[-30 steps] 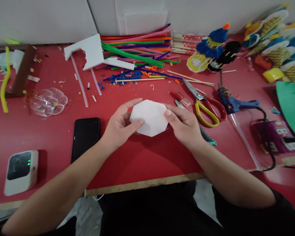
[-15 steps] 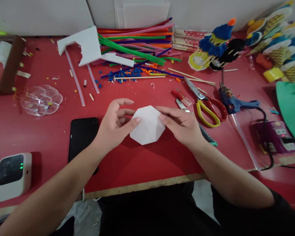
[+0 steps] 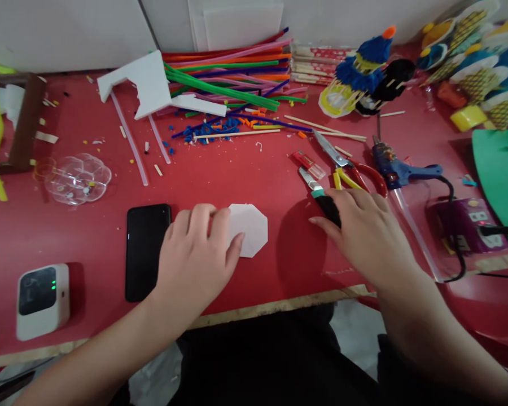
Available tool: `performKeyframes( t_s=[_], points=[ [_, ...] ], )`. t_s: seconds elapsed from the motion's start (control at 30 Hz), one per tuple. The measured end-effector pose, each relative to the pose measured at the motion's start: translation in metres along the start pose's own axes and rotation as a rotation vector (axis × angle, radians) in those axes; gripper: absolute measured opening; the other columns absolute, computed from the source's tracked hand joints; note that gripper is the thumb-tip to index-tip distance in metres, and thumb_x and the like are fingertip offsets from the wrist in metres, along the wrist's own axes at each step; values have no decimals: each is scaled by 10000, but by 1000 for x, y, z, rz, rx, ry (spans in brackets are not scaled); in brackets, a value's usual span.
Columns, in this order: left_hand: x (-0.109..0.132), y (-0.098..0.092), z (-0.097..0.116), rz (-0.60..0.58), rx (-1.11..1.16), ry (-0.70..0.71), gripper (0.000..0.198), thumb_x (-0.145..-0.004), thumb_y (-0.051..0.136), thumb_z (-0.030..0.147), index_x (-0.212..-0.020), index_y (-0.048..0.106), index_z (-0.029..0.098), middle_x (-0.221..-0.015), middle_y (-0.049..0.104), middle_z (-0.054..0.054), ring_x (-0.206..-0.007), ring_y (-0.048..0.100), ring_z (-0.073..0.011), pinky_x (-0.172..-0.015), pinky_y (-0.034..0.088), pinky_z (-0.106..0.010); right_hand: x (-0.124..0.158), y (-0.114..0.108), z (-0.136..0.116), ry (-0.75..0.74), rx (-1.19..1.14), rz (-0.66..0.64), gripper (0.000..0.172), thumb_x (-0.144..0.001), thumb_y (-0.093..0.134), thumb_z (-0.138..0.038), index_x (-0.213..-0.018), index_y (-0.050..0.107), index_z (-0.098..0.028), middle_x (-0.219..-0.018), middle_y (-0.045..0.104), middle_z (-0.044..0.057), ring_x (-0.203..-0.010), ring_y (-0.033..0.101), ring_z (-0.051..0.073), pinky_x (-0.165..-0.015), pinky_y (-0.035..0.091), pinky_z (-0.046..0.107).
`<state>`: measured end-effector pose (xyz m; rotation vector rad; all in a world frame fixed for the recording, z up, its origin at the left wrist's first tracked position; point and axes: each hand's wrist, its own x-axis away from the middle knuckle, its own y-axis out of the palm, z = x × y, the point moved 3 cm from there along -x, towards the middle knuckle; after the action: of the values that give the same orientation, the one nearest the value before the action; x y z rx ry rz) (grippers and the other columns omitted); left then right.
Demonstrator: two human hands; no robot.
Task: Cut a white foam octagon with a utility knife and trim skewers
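A white eight-sided piece of paper or thin card (image 3: 253, 230) lies low at the table's middle. My left hand (image 3: 198, 248) grips its left edge, the thumb on top and the other fingers bent over the side. To the right, my right hand (image 3: 364, 234) is over a utility knife (image 3: 328, 207) with a dark and teal handle, thumb spread away from the fingers. Part of the knife's handle is hidden under that hand. Just beyond it lie scissors (image 3: 334, 153) with red and yellow handles and a small red-and-clear case (image 3: 308, 163).
A black phone (image 3: 147, 254) and a white device with green lights (image 3: 42, 301) are at left. Pipe cleaners (image 3: 237, 70), a white foam cutout (image 3: 148, 84) and sticks lie behind. A blue glue gun (image 3: 400, 169), its cord and a purple power box (image 3: 469, 225) stand right.
My right hand has let go of the white octagon and moved right to the utility knife. My left hand has lowered the octagon towards the table.
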<state>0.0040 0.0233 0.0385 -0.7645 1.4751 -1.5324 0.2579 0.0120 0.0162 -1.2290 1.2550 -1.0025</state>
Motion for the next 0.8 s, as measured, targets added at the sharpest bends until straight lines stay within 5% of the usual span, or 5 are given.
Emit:
performKeyframes(
  t_s=[0.13,0.3,0.47,0.63,0.8],
  points=[
    [7,15,12,-2,113,314,382,-961,540,344,-1283,626,158,-1401,591,-169,-1324,520,-374,-1059,473,-537,7,12,0,-85,-54,9,343,-992,444,-298,-1261,577,-133,-1069,647,186,-1017,619,339,-858,527,508],
    [17,32,21,-82,64,297,417,-955,581,356,-1348,609,220,-1472,561,-120,-1383,488,-355,-1072,483,-494,11,15,-14,-303,-112,-37,380,-924,430,-148,-1278,551,-77,-978,652,151,-893,642,279,-833,563,443],
    [22,32,30,-33,32,286,416,-953,581,323,-1343,617,181,-1390,627,-132,-1301,566,-329,-1018,532,-449,15,12,-25,-402,-167,-173,383,-964,413,-162,-1320,526,-76,-1094,671,189,-952,668,292,-796,590,443],
    [18,36,30,11,96,349,418,-901,580,260,-1289,644,117,-1315,660,-173,-1269,585,-330,-1078,499,-473,12,7,-32,-306,-380,-289,494,-965,394,-150,-1455,438,-200,-1199,679,136,-1026,690,261,-831,602,429],
    [16,36,26,24,123,332,371,-863,589,241,-1211,680,152,-1339,644,-177,-1253,594,-321,-1058,512,-459,12,4,-41,-287,-365,-315,496,-980,374,-185,-1465,474,-174,-927,684,73,-719,675,187,-619,576,321]
  ],
)
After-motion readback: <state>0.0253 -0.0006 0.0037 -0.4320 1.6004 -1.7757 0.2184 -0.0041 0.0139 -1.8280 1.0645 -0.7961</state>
